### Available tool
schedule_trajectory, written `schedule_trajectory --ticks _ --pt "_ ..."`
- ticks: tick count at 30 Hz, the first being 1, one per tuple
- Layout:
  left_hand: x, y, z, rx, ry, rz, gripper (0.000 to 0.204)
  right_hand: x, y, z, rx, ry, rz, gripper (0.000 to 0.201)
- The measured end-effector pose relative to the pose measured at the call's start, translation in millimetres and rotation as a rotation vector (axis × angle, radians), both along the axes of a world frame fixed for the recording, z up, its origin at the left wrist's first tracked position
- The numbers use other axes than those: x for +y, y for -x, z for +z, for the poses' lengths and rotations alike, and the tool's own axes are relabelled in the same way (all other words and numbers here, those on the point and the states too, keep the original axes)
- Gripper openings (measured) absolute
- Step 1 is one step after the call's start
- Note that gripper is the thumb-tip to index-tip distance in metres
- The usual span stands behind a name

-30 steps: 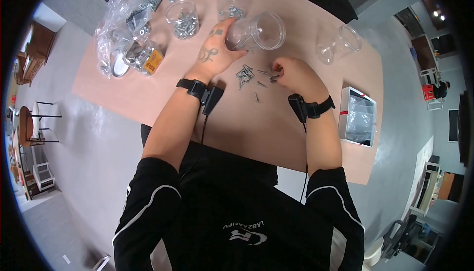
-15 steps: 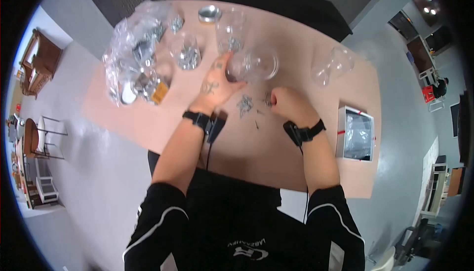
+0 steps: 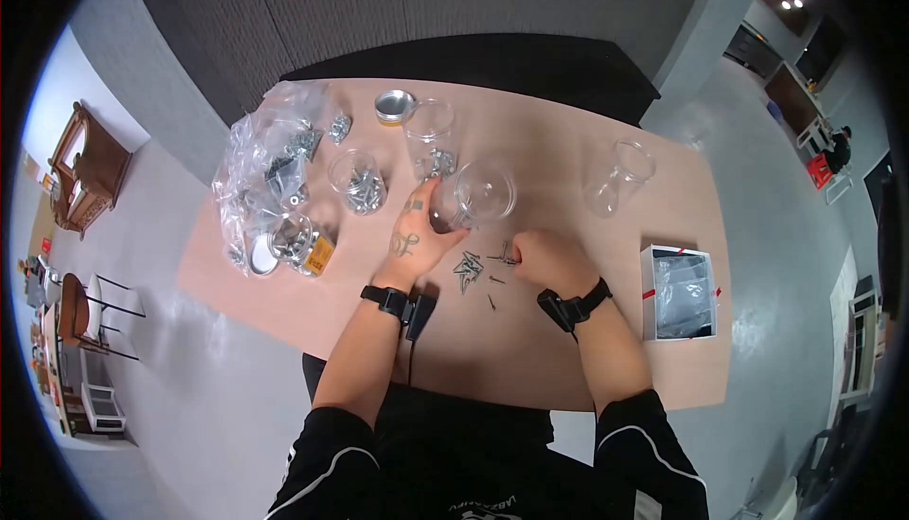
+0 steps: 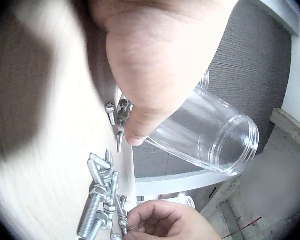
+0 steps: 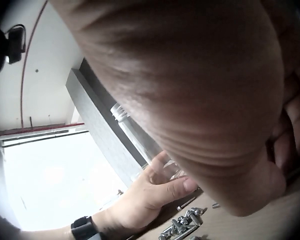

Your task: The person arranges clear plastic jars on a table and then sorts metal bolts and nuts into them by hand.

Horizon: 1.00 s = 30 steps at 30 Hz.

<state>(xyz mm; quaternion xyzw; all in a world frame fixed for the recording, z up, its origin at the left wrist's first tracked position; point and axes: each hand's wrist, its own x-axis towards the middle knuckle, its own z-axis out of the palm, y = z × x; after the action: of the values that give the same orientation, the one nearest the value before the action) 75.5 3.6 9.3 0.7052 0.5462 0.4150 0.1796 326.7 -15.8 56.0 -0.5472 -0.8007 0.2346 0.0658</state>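
1. The table [image 3: 492,368] carried everything at hand, the person seated or standing at its near edge.
2. The bag [image 3: 260,141], clear and crumpled, lay at the far left with metal pieces in and around it.
3. The box [image 3: 649,321], white and open, sat near the right edge with clear wrapping inside.
4. The left hand [image 3: 419,236] gripped the held jar [image 4: 195,135], fingers and thumb spread round its lower end. That jar was tilted, its mouth toward the right hand's side.
5. The right hand [image 3: 557,262] had its fingers curled, their tips down at the bolts; whether they pinched one could not be told.
6. The rear jar [image 3: 431,141] stood just beyond the left hand, metal pieces at its bottom.
7. The right jar [image 3: 620,181], clear, was well apart from both hands.
8. The left jar [image 3: 356,174] held more metal pieces.
9. The lid [image 3: 394,103], round and metal, lay near the rear jar.
10. The bolts [image 3: 468,269] lay in a small heap between the hands, with a few loose ones beside it.
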Motion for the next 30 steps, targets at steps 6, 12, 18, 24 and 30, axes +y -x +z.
schedule_trajectory --ticks 6,12,18,24,30 --pt "0.8 -0.1 1.7 -0.024 0.035 -0.001 0.098 3.6 1.0 -10.4 -0.051 -0.021 0.021 0.022" --pt "2.0 0.7 -4.4 -0.026 0.037 0.001 0.1 10.9 -3.0 -32.5 -0.04 -0.066 0.028 0.017" --pt "4.9 -0.4 -3.5 -0.027 0.05 -0.001 0.099 5.0 -0.5 -13.8 -0.029 -0.012 0.011 0.019" --pt "5.5 -1.7 -6.3 -0.045 0.072 -0.007 0.101 2.6 3.4 -3.8 -0.068 -0.006 -0.012 0.016" --pt "8.3 -2.3 -10.3 -0.056 0.053 -0.017 0.103 5.9 5.0 -10.7 -0.09 -0.046 -0.012 0.013"
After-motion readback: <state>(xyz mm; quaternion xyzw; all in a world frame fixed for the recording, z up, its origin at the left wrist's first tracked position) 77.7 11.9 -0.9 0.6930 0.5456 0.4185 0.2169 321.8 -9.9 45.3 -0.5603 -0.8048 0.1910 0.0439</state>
